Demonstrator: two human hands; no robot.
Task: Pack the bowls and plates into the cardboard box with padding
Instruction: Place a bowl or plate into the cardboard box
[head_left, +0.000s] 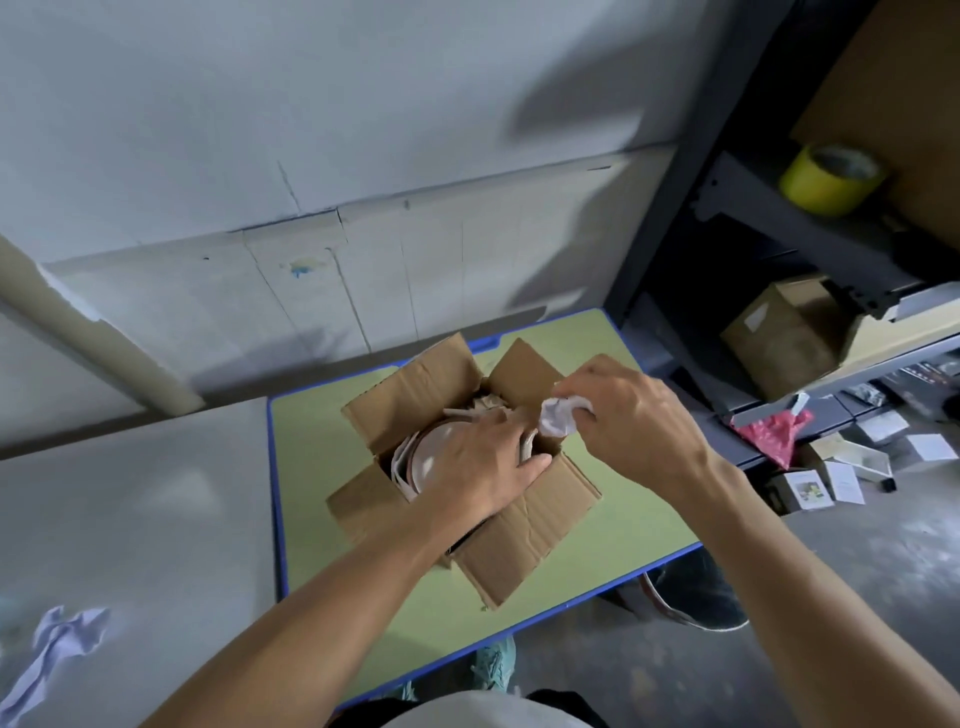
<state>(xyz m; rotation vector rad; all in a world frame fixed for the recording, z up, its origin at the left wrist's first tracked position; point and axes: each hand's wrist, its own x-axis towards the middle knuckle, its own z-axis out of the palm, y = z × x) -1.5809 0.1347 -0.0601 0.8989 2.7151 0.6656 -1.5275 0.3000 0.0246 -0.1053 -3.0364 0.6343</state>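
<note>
Grey floor (130, 519) all round, pale wall behind. Dark shelf rack (675, 208) stands to my right, close to the tabletop's far-right corner. It carries a yellow tape roll (826, 179) up top and a brown carton (779, 332) on a lower level.

Green tabletop (322, 467) w/ blue rim is in front of me. The cardboard box (524, 530) sits mid-top, set at an angle, all 4 flaps folded out. The near-right flap reaches close to the tabletop's near edge. Bare green strips are left & right of the box, the left one wider.

Inside the box there's a pale dish (431, 457) w/ a red-brown rim, more rims under it, count unclear. White padding paper (402, 467) is tucked btw the dishes & the box's left wall. Brownish packing shows at the far inner corner, can't make out what.

My left grip (478, 467) lies over the dish, thumb along the box's near-right wall. Fingers reach across the dish, but can't tell if they hook its rim.

My right grip (628, 421) is clamped on a crumpled white paper wad (558, 421), held over the box's right corner, just beside the left fingertips.

Crumpled pale paper (57, 644) lies on the floor, well apart, to my left.
</note>
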